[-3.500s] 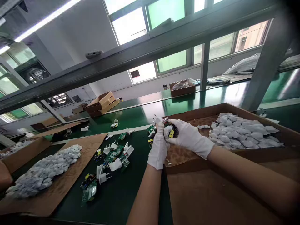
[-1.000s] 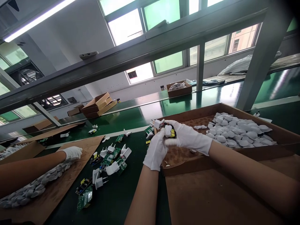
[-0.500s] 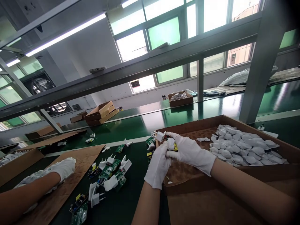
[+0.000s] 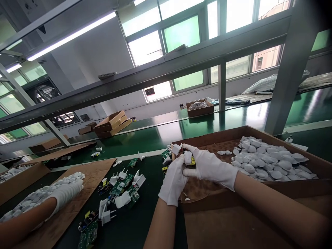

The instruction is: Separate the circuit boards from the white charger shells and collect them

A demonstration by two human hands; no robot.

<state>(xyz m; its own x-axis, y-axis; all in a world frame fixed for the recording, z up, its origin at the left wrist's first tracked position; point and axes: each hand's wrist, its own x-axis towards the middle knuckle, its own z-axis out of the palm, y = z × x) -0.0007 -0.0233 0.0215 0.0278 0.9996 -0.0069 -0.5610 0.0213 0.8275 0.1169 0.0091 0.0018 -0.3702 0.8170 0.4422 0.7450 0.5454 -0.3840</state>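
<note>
Cardboard boxes [image 4: 110,127] and a small carton [image 4: 201,111] on a green bench [image 4: 145,135], windows [image 4: 182,33] beyond.

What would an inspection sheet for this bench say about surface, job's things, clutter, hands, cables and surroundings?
Surface: dark green workbench.
Job's things: white plug part and yellow component, between the hands.
Clutter: loose circuit boards and plug housings left of the cardboard tray of white pieces.
Hands: left hand and right hand, white-gloved, together at the held parts.
Cables: nothing seen.
Surroundings: co-worker's gloved hand at another white pile; windows behind.
</note>
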